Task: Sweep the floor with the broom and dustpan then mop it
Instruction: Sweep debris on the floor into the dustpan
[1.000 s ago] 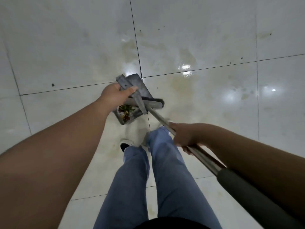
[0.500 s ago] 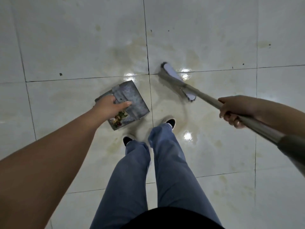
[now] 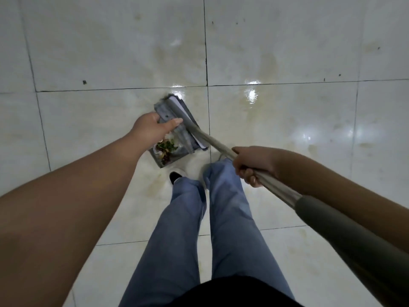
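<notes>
Grey dustpan [image 3: 177, 134] holding green and reddish scraps [image 3: 166, 149]; blue trousers [image 3: 230, 218]; pale, seemingly yellow-stained tiles [image 3: 115, 49].

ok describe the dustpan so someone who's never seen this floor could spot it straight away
Start at the pale tiled floor, just ahead of the person's shoes, where two dark grout lines cross. The dustpan is the flat grey tray there, held by the left hand, with the broom lying across it. It alone holds a heap of green and red scraps.

Broom head [image 3: 177, 105] back against the dustpan [image 3: 177, 151].
</notes>
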Demonstrator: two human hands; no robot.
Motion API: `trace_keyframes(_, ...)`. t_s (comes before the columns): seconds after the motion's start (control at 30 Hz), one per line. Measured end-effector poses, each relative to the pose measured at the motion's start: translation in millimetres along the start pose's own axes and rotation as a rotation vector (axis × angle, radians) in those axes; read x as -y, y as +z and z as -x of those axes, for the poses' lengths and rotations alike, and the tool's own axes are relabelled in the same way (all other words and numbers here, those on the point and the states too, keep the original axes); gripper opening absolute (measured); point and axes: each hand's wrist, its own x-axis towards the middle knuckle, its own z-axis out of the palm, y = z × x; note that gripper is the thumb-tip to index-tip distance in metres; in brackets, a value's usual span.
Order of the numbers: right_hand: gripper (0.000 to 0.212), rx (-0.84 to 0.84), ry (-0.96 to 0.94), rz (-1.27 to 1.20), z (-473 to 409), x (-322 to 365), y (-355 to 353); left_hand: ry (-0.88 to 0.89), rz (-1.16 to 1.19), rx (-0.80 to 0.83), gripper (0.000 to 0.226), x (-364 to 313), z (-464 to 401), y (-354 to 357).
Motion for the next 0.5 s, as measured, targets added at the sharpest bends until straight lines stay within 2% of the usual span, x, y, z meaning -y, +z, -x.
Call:
trace_keyframes(0.07, 0.017, 0.001, 0.018, -0.035, 18.7, 4.2, -8.0, -0.021, -0.020, 0.005, 0.035, 4.6, 3.7, -7.1)
trace_keyframes(0.13, 0.023, -0.029, 0.028, -0.064, 35.7, 6.0, -20.0, -0.031, -0.086, 0.025, 0.035, 12.2, 9.6, -14.6)
trace_keyframes(0.2, 0.030, -0.110, 0.020, -0.062, 47.9, 7.9, -29.3, -0.032, -0.118, 0.051, 0.044, 19.1, 15.0, -19.8)
trace_keyframes(0.3, 0.024, -0.215, 0.006, -0.059, 48.5, 17.6, -35.6, -0.055, -0.134, 0.051, 0.062, 27.1, 19.9, -24.3)
trace_keyframes(0.37, 0.030, -0.286, -0.009, -0.053, 35.2, 25.1, -36.3, -0.068, -0.128, 0.042, 0.059, 32.8, 20.5, -30.5)
trace_keyframes(0.5, 0.023, -0.323, -0.003, -0.023, -1.3, 28.2, -15.9, -0.097, 0.062, 0.022, 0.049, 49.0, 19.5, -41.9)
